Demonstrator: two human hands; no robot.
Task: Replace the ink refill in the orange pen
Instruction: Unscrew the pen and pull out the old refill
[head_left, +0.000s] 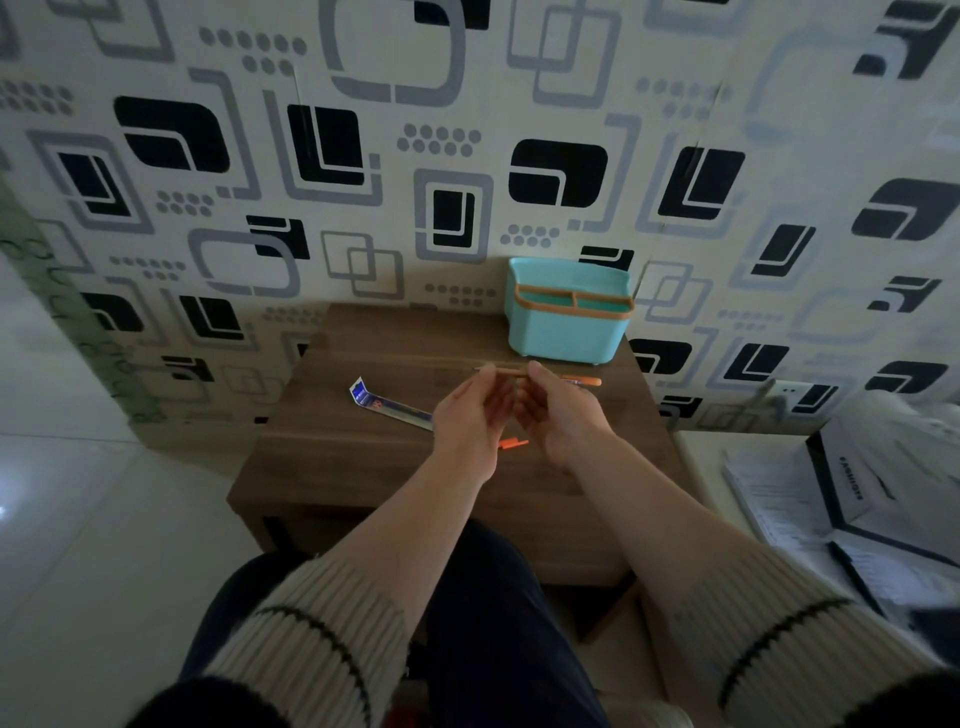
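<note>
Both hands are raised over a small wooden table (363, 467). My right hand (563, 415) grips the orange pen barrel (582, 381), which sticks out to the right. My left hand (470, 421) pinches a thin refill (506, 371) whose dark tip points left and which runs toward the barrel. A small orange pen part (514, 444) lies on the table under my hands. A blue and clear refill packet (387, 402) lies flat to the left, partly hidden by my left hand.
A teal organizer box (569, 332) with an orange rim stands at the table's back right against the patterned wall. Papers and a dark box (852, 499) lie on the floor to the right. My dark-trousered knees sit below the table's front edge.
</note>
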